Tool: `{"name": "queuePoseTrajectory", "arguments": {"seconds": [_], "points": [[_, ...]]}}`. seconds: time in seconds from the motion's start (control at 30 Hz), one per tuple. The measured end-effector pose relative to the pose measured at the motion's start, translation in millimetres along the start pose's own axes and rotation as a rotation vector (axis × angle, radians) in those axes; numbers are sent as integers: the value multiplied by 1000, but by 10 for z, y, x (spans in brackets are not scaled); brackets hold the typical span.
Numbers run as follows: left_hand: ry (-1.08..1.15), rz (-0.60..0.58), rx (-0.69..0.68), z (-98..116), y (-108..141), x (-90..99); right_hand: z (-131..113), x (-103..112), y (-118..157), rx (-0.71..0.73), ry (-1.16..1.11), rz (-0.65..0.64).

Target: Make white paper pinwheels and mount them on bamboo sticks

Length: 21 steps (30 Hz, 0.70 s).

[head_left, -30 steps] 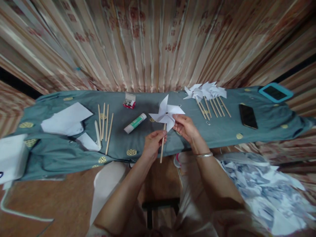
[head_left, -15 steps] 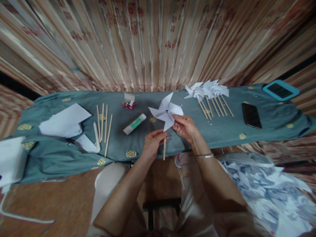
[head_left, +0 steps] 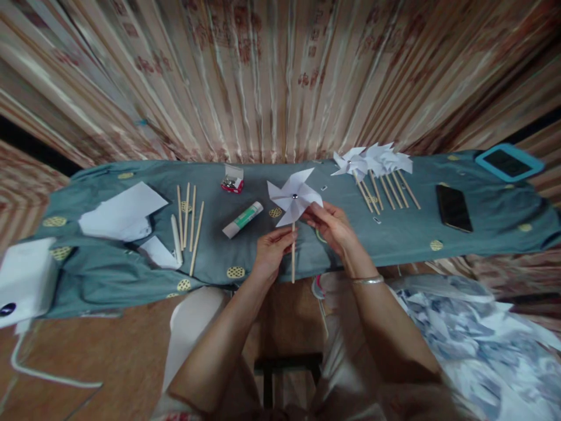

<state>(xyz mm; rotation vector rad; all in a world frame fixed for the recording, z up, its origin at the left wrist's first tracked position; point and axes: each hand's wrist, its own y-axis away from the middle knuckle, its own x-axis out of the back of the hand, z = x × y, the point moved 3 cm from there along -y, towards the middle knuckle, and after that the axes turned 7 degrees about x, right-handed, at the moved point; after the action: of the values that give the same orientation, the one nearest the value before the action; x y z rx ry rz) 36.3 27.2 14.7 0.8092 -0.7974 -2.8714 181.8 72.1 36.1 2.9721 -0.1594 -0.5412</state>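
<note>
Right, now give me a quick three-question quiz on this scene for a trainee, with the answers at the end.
1. True or false: the glue stick lies on its side on the green cloth.

2. Multiple choice: what do the fingers of the left hand hold?
A) the black phone
B) the wooden stick of a white pinwheel
C) the small red box

3. Fill in the missing word: the silver-coloured bracelet is worn on the person's ____ wrist.

Key: 1. True. 2. B. 3. Right.
</note>
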Motion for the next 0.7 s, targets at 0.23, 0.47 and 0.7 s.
{"name": "queuePoseTrajectory", "arguments": {"seconds": [0.23,0.47,0.7], "points": [[-19,-4,-3,-7,-12,15,-59,94,-71,227,-20,146],[-32,38,-33,4,-26,24,-7,48,-50,228,63,182],[-35,70,-84,45,-49,53,-8,-22,0,189,124,143]]}}
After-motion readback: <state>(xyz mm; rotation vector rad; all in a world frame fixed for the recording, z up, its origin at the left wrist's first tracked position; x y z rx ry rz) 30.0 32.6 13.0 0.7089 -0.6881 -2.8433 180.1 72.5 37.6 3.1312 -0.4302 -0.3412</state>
